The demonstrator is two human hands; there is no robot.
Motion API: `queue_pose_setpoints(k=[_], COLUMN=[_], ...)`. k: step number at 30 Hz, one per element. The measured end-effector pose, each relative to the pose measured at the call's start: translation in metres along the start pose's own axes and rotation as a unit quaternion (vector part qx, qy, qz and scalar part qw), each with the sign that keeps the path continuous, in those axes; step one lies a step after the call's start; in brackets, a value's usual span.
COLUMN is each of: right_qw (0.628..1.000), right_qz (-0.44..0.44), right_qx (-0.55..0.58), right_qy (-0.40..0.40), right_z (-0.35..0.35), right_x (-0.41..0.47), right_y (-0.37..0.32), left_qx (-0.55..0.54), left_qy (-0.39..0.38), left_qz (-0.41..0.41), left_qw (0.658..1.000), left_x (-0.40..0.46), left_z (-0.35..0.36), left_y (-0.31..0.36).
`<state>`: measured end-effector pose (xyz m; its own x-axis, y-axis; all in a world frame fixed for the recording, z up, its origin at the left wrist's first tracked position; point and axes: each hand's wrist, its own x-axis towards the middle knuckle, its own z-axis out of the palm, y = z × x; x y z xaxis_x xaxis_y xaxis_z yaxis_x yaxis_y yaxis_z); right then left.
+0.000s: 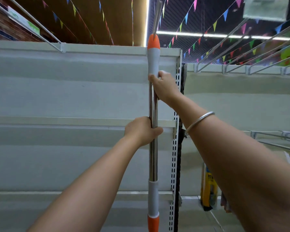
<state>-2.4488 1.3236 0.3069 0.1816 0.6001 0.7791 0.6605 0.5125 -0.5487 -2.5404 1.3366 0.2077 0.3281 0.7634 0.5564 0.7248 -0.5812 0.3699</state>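
A long pole (153,158) stands upright in front of me, with a shiny metal shaft and grey-and-orange plastic sleeves near its top and bottom. My left hand (141,130) grips the metal shaft at mid height. My right hand (163,87) grips the pole higher up, just under the upper grey sleeve (153,61). A silver bangle (199,120) sits on my right forearm. Thin metal rods (157,15) rise from the pole's orange tip toward the ceiling. The pole's lower end runs out of view.
White shop shelving (65,97) fills the view behind the pole, with a perforated upright (174,156) just to its right. Wire racks (241,47) jut out at upper left and right. A yellow packaged item (209,190) hangs low right. Bunting crosses the ceiling.
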Motion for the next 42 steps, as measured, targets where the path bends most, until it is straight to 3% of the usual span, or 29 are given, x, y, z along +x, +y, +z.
queue_pose_setpoints(k=[26,42], right_qw=[0.998,0.987], right_qz=[0.051,0.08], right_qx=[-0.007,-0.14], right_qy=[-0.019,-0.027], right_z=[0.032,0.031], right_x=[0.049,0.002], right_y=[0.055,0.044], left_qx=[-0.015,0.046], left_qy=[0.007,0.011], left_qz=[-0.02,-0.08], left_qw=[1.0,0.996], left_x=[0.081,0.052], left_z=[0.051,0.043], left_y=[-0.034,-0.023])
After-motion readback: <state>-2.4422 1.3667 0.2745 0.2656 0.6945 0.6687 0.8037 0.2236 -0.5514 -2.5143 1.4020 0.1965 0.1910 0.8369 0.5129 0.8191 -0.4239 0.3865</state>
